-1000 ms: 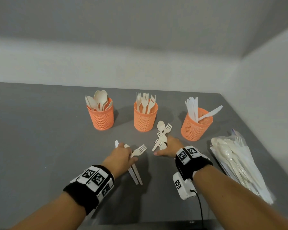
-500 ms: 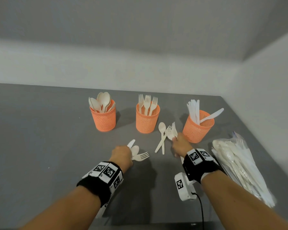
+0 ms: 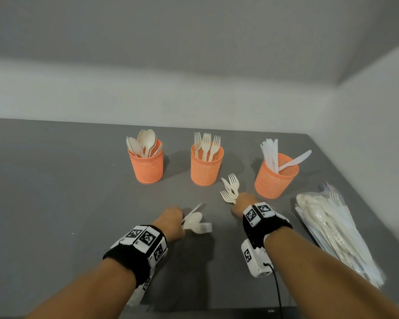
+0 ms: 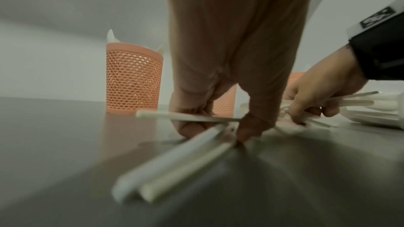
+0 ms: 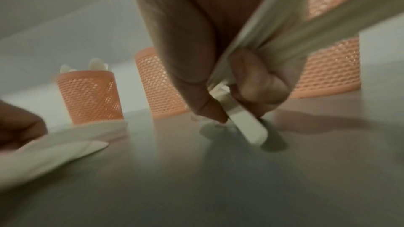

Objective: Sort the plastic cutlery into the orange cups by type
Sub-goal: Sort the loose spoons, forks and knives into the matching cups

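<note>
Three orange mesh cups stand in a row on the grey table: a spoon cup (image 3: pixel 146 166), a fork cup (image 3: pixel 206 167) and a knife cup (image 3: pixel 274 177). My left hand (image 3: pixel 172 218) grips a mixed bundle of cutlery (image 3: pixel 195 223) low over the table, a spoon bowl showing; the handles (image 4: pixel 174 163) stick back toward the wrist. My right hand (image 3: pixel 243 201) holds a bunch of forks (image 3: pixel 230 188) between the fork cup and the knife cup, tines up. In the right wrist view the fingers (image 5: pixel 258 82) curl round the fork handles (image 5: pixel 247 125), whose ends touch the table.
A clear plastic bag of white cutlery (image 3: pixel 336 229) lies along the table's right side by the wall. The table (image 3: pixel 55 192) meets a pale wall at the back and on the right.
Both hands have gathered the loose cutlery off the table. The right hand now holds the forks upright nearer the knife cup; the left hand's bundle has turned and blurs with motion.
</note>
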